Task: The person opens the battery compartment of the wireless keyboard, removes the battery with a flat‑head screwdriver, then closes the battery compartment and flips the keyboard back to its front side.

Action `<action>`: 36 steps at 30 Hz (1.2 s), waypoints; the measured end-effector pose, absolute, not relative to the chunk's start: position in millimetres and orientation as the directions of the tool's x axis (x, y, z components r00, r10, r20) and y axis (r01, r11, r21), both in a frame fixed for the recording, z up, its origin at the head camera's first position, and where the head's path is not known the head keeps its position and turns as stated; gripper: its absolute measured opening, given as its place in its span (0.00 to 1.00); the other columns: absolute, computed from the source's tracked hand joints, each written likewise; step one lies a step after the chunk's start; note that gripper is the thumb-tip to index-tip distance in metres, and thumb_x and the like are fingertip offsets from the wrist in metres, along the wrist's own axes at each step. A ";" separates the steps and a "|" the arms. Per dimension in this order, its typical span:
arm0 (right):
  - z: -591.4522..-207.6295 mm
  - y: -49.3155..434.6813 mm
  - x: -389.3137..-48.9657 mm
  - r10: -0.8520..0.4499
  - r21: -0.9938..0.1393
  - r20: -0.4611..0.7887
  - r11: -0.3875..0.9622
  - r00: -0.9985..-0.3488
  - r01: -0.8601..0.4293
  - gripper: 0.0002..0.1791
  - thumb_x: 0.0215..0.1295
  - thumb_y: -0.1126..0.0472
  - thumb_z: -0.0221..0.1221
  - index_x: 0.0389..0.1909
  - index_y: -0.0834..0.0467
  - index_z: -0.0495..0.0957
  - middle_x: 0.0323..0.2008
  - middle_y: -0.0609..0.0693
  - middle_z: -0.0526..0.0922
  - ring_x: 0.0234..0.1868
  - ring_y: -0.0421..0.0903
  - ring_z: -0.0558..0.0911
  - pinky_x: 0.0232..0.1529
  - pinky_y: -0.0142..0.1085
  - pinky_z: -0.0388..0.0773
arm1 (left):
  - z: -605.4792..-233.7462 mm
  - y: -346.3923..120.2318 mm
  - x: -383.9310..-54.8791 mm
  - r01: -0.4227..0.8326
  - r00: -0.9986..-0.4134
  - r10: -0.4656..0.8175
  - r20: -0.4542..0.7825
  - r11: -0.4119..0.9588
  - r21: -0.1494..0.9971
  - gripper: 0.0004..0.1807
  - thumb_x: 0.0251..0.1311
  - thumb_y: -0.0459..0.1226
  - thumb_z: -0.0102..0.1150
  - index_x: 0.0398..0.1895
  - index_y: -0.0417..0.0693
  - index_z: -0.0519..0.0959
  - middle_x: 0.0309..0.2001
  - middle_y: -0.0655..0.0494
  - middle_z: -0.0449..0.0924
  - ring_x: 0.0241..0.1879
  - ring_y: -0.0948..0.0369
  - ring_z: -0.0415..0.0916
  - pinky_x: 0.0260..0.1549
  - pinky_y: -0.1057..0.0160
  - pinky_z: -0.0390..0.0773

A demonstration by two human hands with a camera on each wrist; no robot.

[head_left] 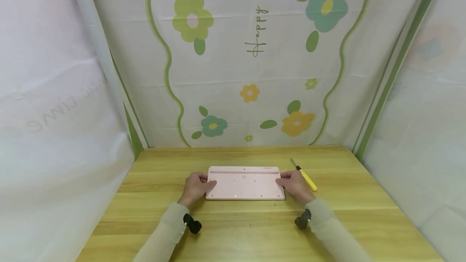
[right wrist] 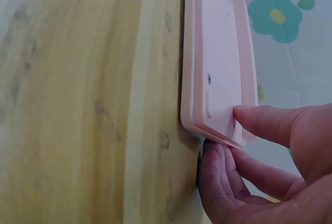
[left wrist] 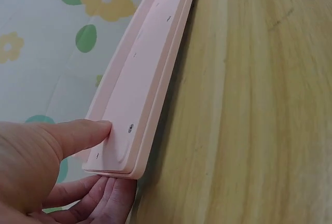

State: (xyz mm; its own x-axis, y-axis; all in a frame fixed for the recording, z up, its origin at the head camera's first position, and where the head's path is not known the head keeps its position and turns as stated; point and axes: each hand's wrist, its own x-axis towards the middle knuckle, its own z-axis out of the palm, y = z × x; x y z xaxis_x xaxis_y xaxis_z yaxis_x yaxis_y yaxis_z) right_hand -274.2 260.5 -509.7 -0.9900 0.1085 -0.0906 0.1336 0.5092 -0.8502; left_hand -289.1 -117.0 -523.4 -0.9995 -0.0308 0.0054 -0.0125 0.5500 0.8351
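A keyboard [head_left: 244, 187] is held between left hand [head_left: 194, 188] and right hand [head_left: 295, 185]; rightward, a screwdriver [head_left: 307, 179] is laid on the table [head_left: 251, 239].

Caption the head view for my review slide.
Left hand and right hand grip a pink panel by its ends; a yellow-handled screwdriver lies nearby on the wooden table.

Head view: illumination is bright, diffuse and largely even. The left fabric wall [head_left: 47, 165], beyond the left edge of the table [head_left: 247, 237], appears washed out. Soft shadows fall beside the sleeves [head_left: 162, 229], toward the table's near edge. Wide-angle distortion stretches the frame sides. Wrist views: exposure is dimmer; a dark, soft-edged shadow borders the pink panel [left wrist: 137, 73]. Wood grain appears smeared.
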 end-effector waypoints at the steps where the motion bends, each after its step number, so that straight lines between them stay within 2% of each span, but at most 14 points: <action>1: -510.1 260.3 -274.5 0.110 -0.847 -0.086 0.516 -0.990 0.131 0.18 0.69 0.61 0.68 0.52 0.71 0.84 0.51 0.65 0.87 0.47 0.49 0.83 0.42 0.33 0.82 | -523.3 -116.9 -289.1 -0.010 -1.000 -0.030 0.008 0.556 0.831 0.16 0.59 0.41 0.77 0.41 0.37 0.85 0.36 0.48 0.84 0.36 0.56 0.78 0.33 0.64 0.78; 10: -511.0 255.9 -275.2 0.114 -0.822 -0.026 0.562 -0.993 0.086 0.14 0.67 0.63 0.70 0.46 0.70 0.87 0.45 0.63 0.90 0.46 0.51 0.85 0.48 0.41 0.85 | -517.0 -116.6 -284.1 0.018 -0.999 -0.014 0.033 0.610 0.792 0.14 0.59 0.41 0.77 0.34 0.39 0.85 0.28 0.52 0.84 0.28 0.59 0.76 0.28 0.66 0.74; 17: -510.2 252.5 -274.6 0.129 -0.798 -0.015 0.596 -0.992 0.089 0.15 0.65 0.63 0.70 0.46 0.71 0.87 0.47 0.66 0.90 0.48 0.54 0.86 0.52 0.48 0.86 | -512.5 -114.8 -281.3 0.002 -1.000 -0.020 0.020 0.666 0.746 0.17 0.59 0.43 0.77 0.20 0.45 0.82 0.16 0.57 0.73 0.18 0.61 0.67 0.19 0.66 0.63; 23: -509.8 251.8 -275.9 0.125 -0.789 -0.013 0.608 -0.992 0.087 0.14 0.65 0.63 0.70 0.44 0.70 0.88 0.45 0.65 0.90 0.45 0.52 0.85 0.46 0.42 0.86 | -514.5 -114.3 -280.0 0.020 -0.999 -0.009 0.036 0.678 0.735 0.17 0.59 0.43 0.77 0.20 0.45 0.82 0.15 0.58 0.73 0.18 0.62 0.67 0.18 0.66 0.64; 28: -510.2 251.0 -276.8 0.116 -0.782 0.003 0.620 -0.993 0.070 0.11 0.64 0.64 0.70 0.41 0.69 0.89 0.40 0.60 0.91 0.39 0.47 0.83 0.38 0.32 0.80 | -514.4 -114.4 -279.3 0.031 -0.999 -0.001 0.043 0.675 0.738 0.17 0.59 0.42 0.77 0.18 0.45 0.81 0.14 0.59 0.71 0.17 0.62 0.66 0.18 0.67 0.62; 36: -512.8 249.4 -273.4 0.104 -0.766 0.022 0.641 -0.994 0.050 0.08 0.64 0.66 0.69 0.37 0.69 0.89 0.36 0.58 0.90 0.36 0.46 0.82 0.36 0.34 0.81 | -513.7 -114.2 -274.9 0.042 -0.999 0.011 0.047 0.677 0.735 0.17 0.59 0.41 0.77 0.18 0.45 0.81 0.14 0.59 0.72 0.17 0.62 0.67 0.17 0.67 0.63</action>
State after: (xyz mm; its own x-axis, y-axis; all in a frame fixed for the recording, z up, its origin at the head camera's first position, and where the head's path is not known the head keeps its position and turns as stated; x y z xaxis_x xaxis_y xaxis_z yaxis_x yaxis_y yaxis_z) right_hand -273.4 249.4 -512.8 -0.9944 0.1039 0.0218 0.0502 0.6410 -0.7659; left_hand -274.9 -114.2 -513.7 -0.9988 0.0106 0.0471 0.0418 0.6765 0.7352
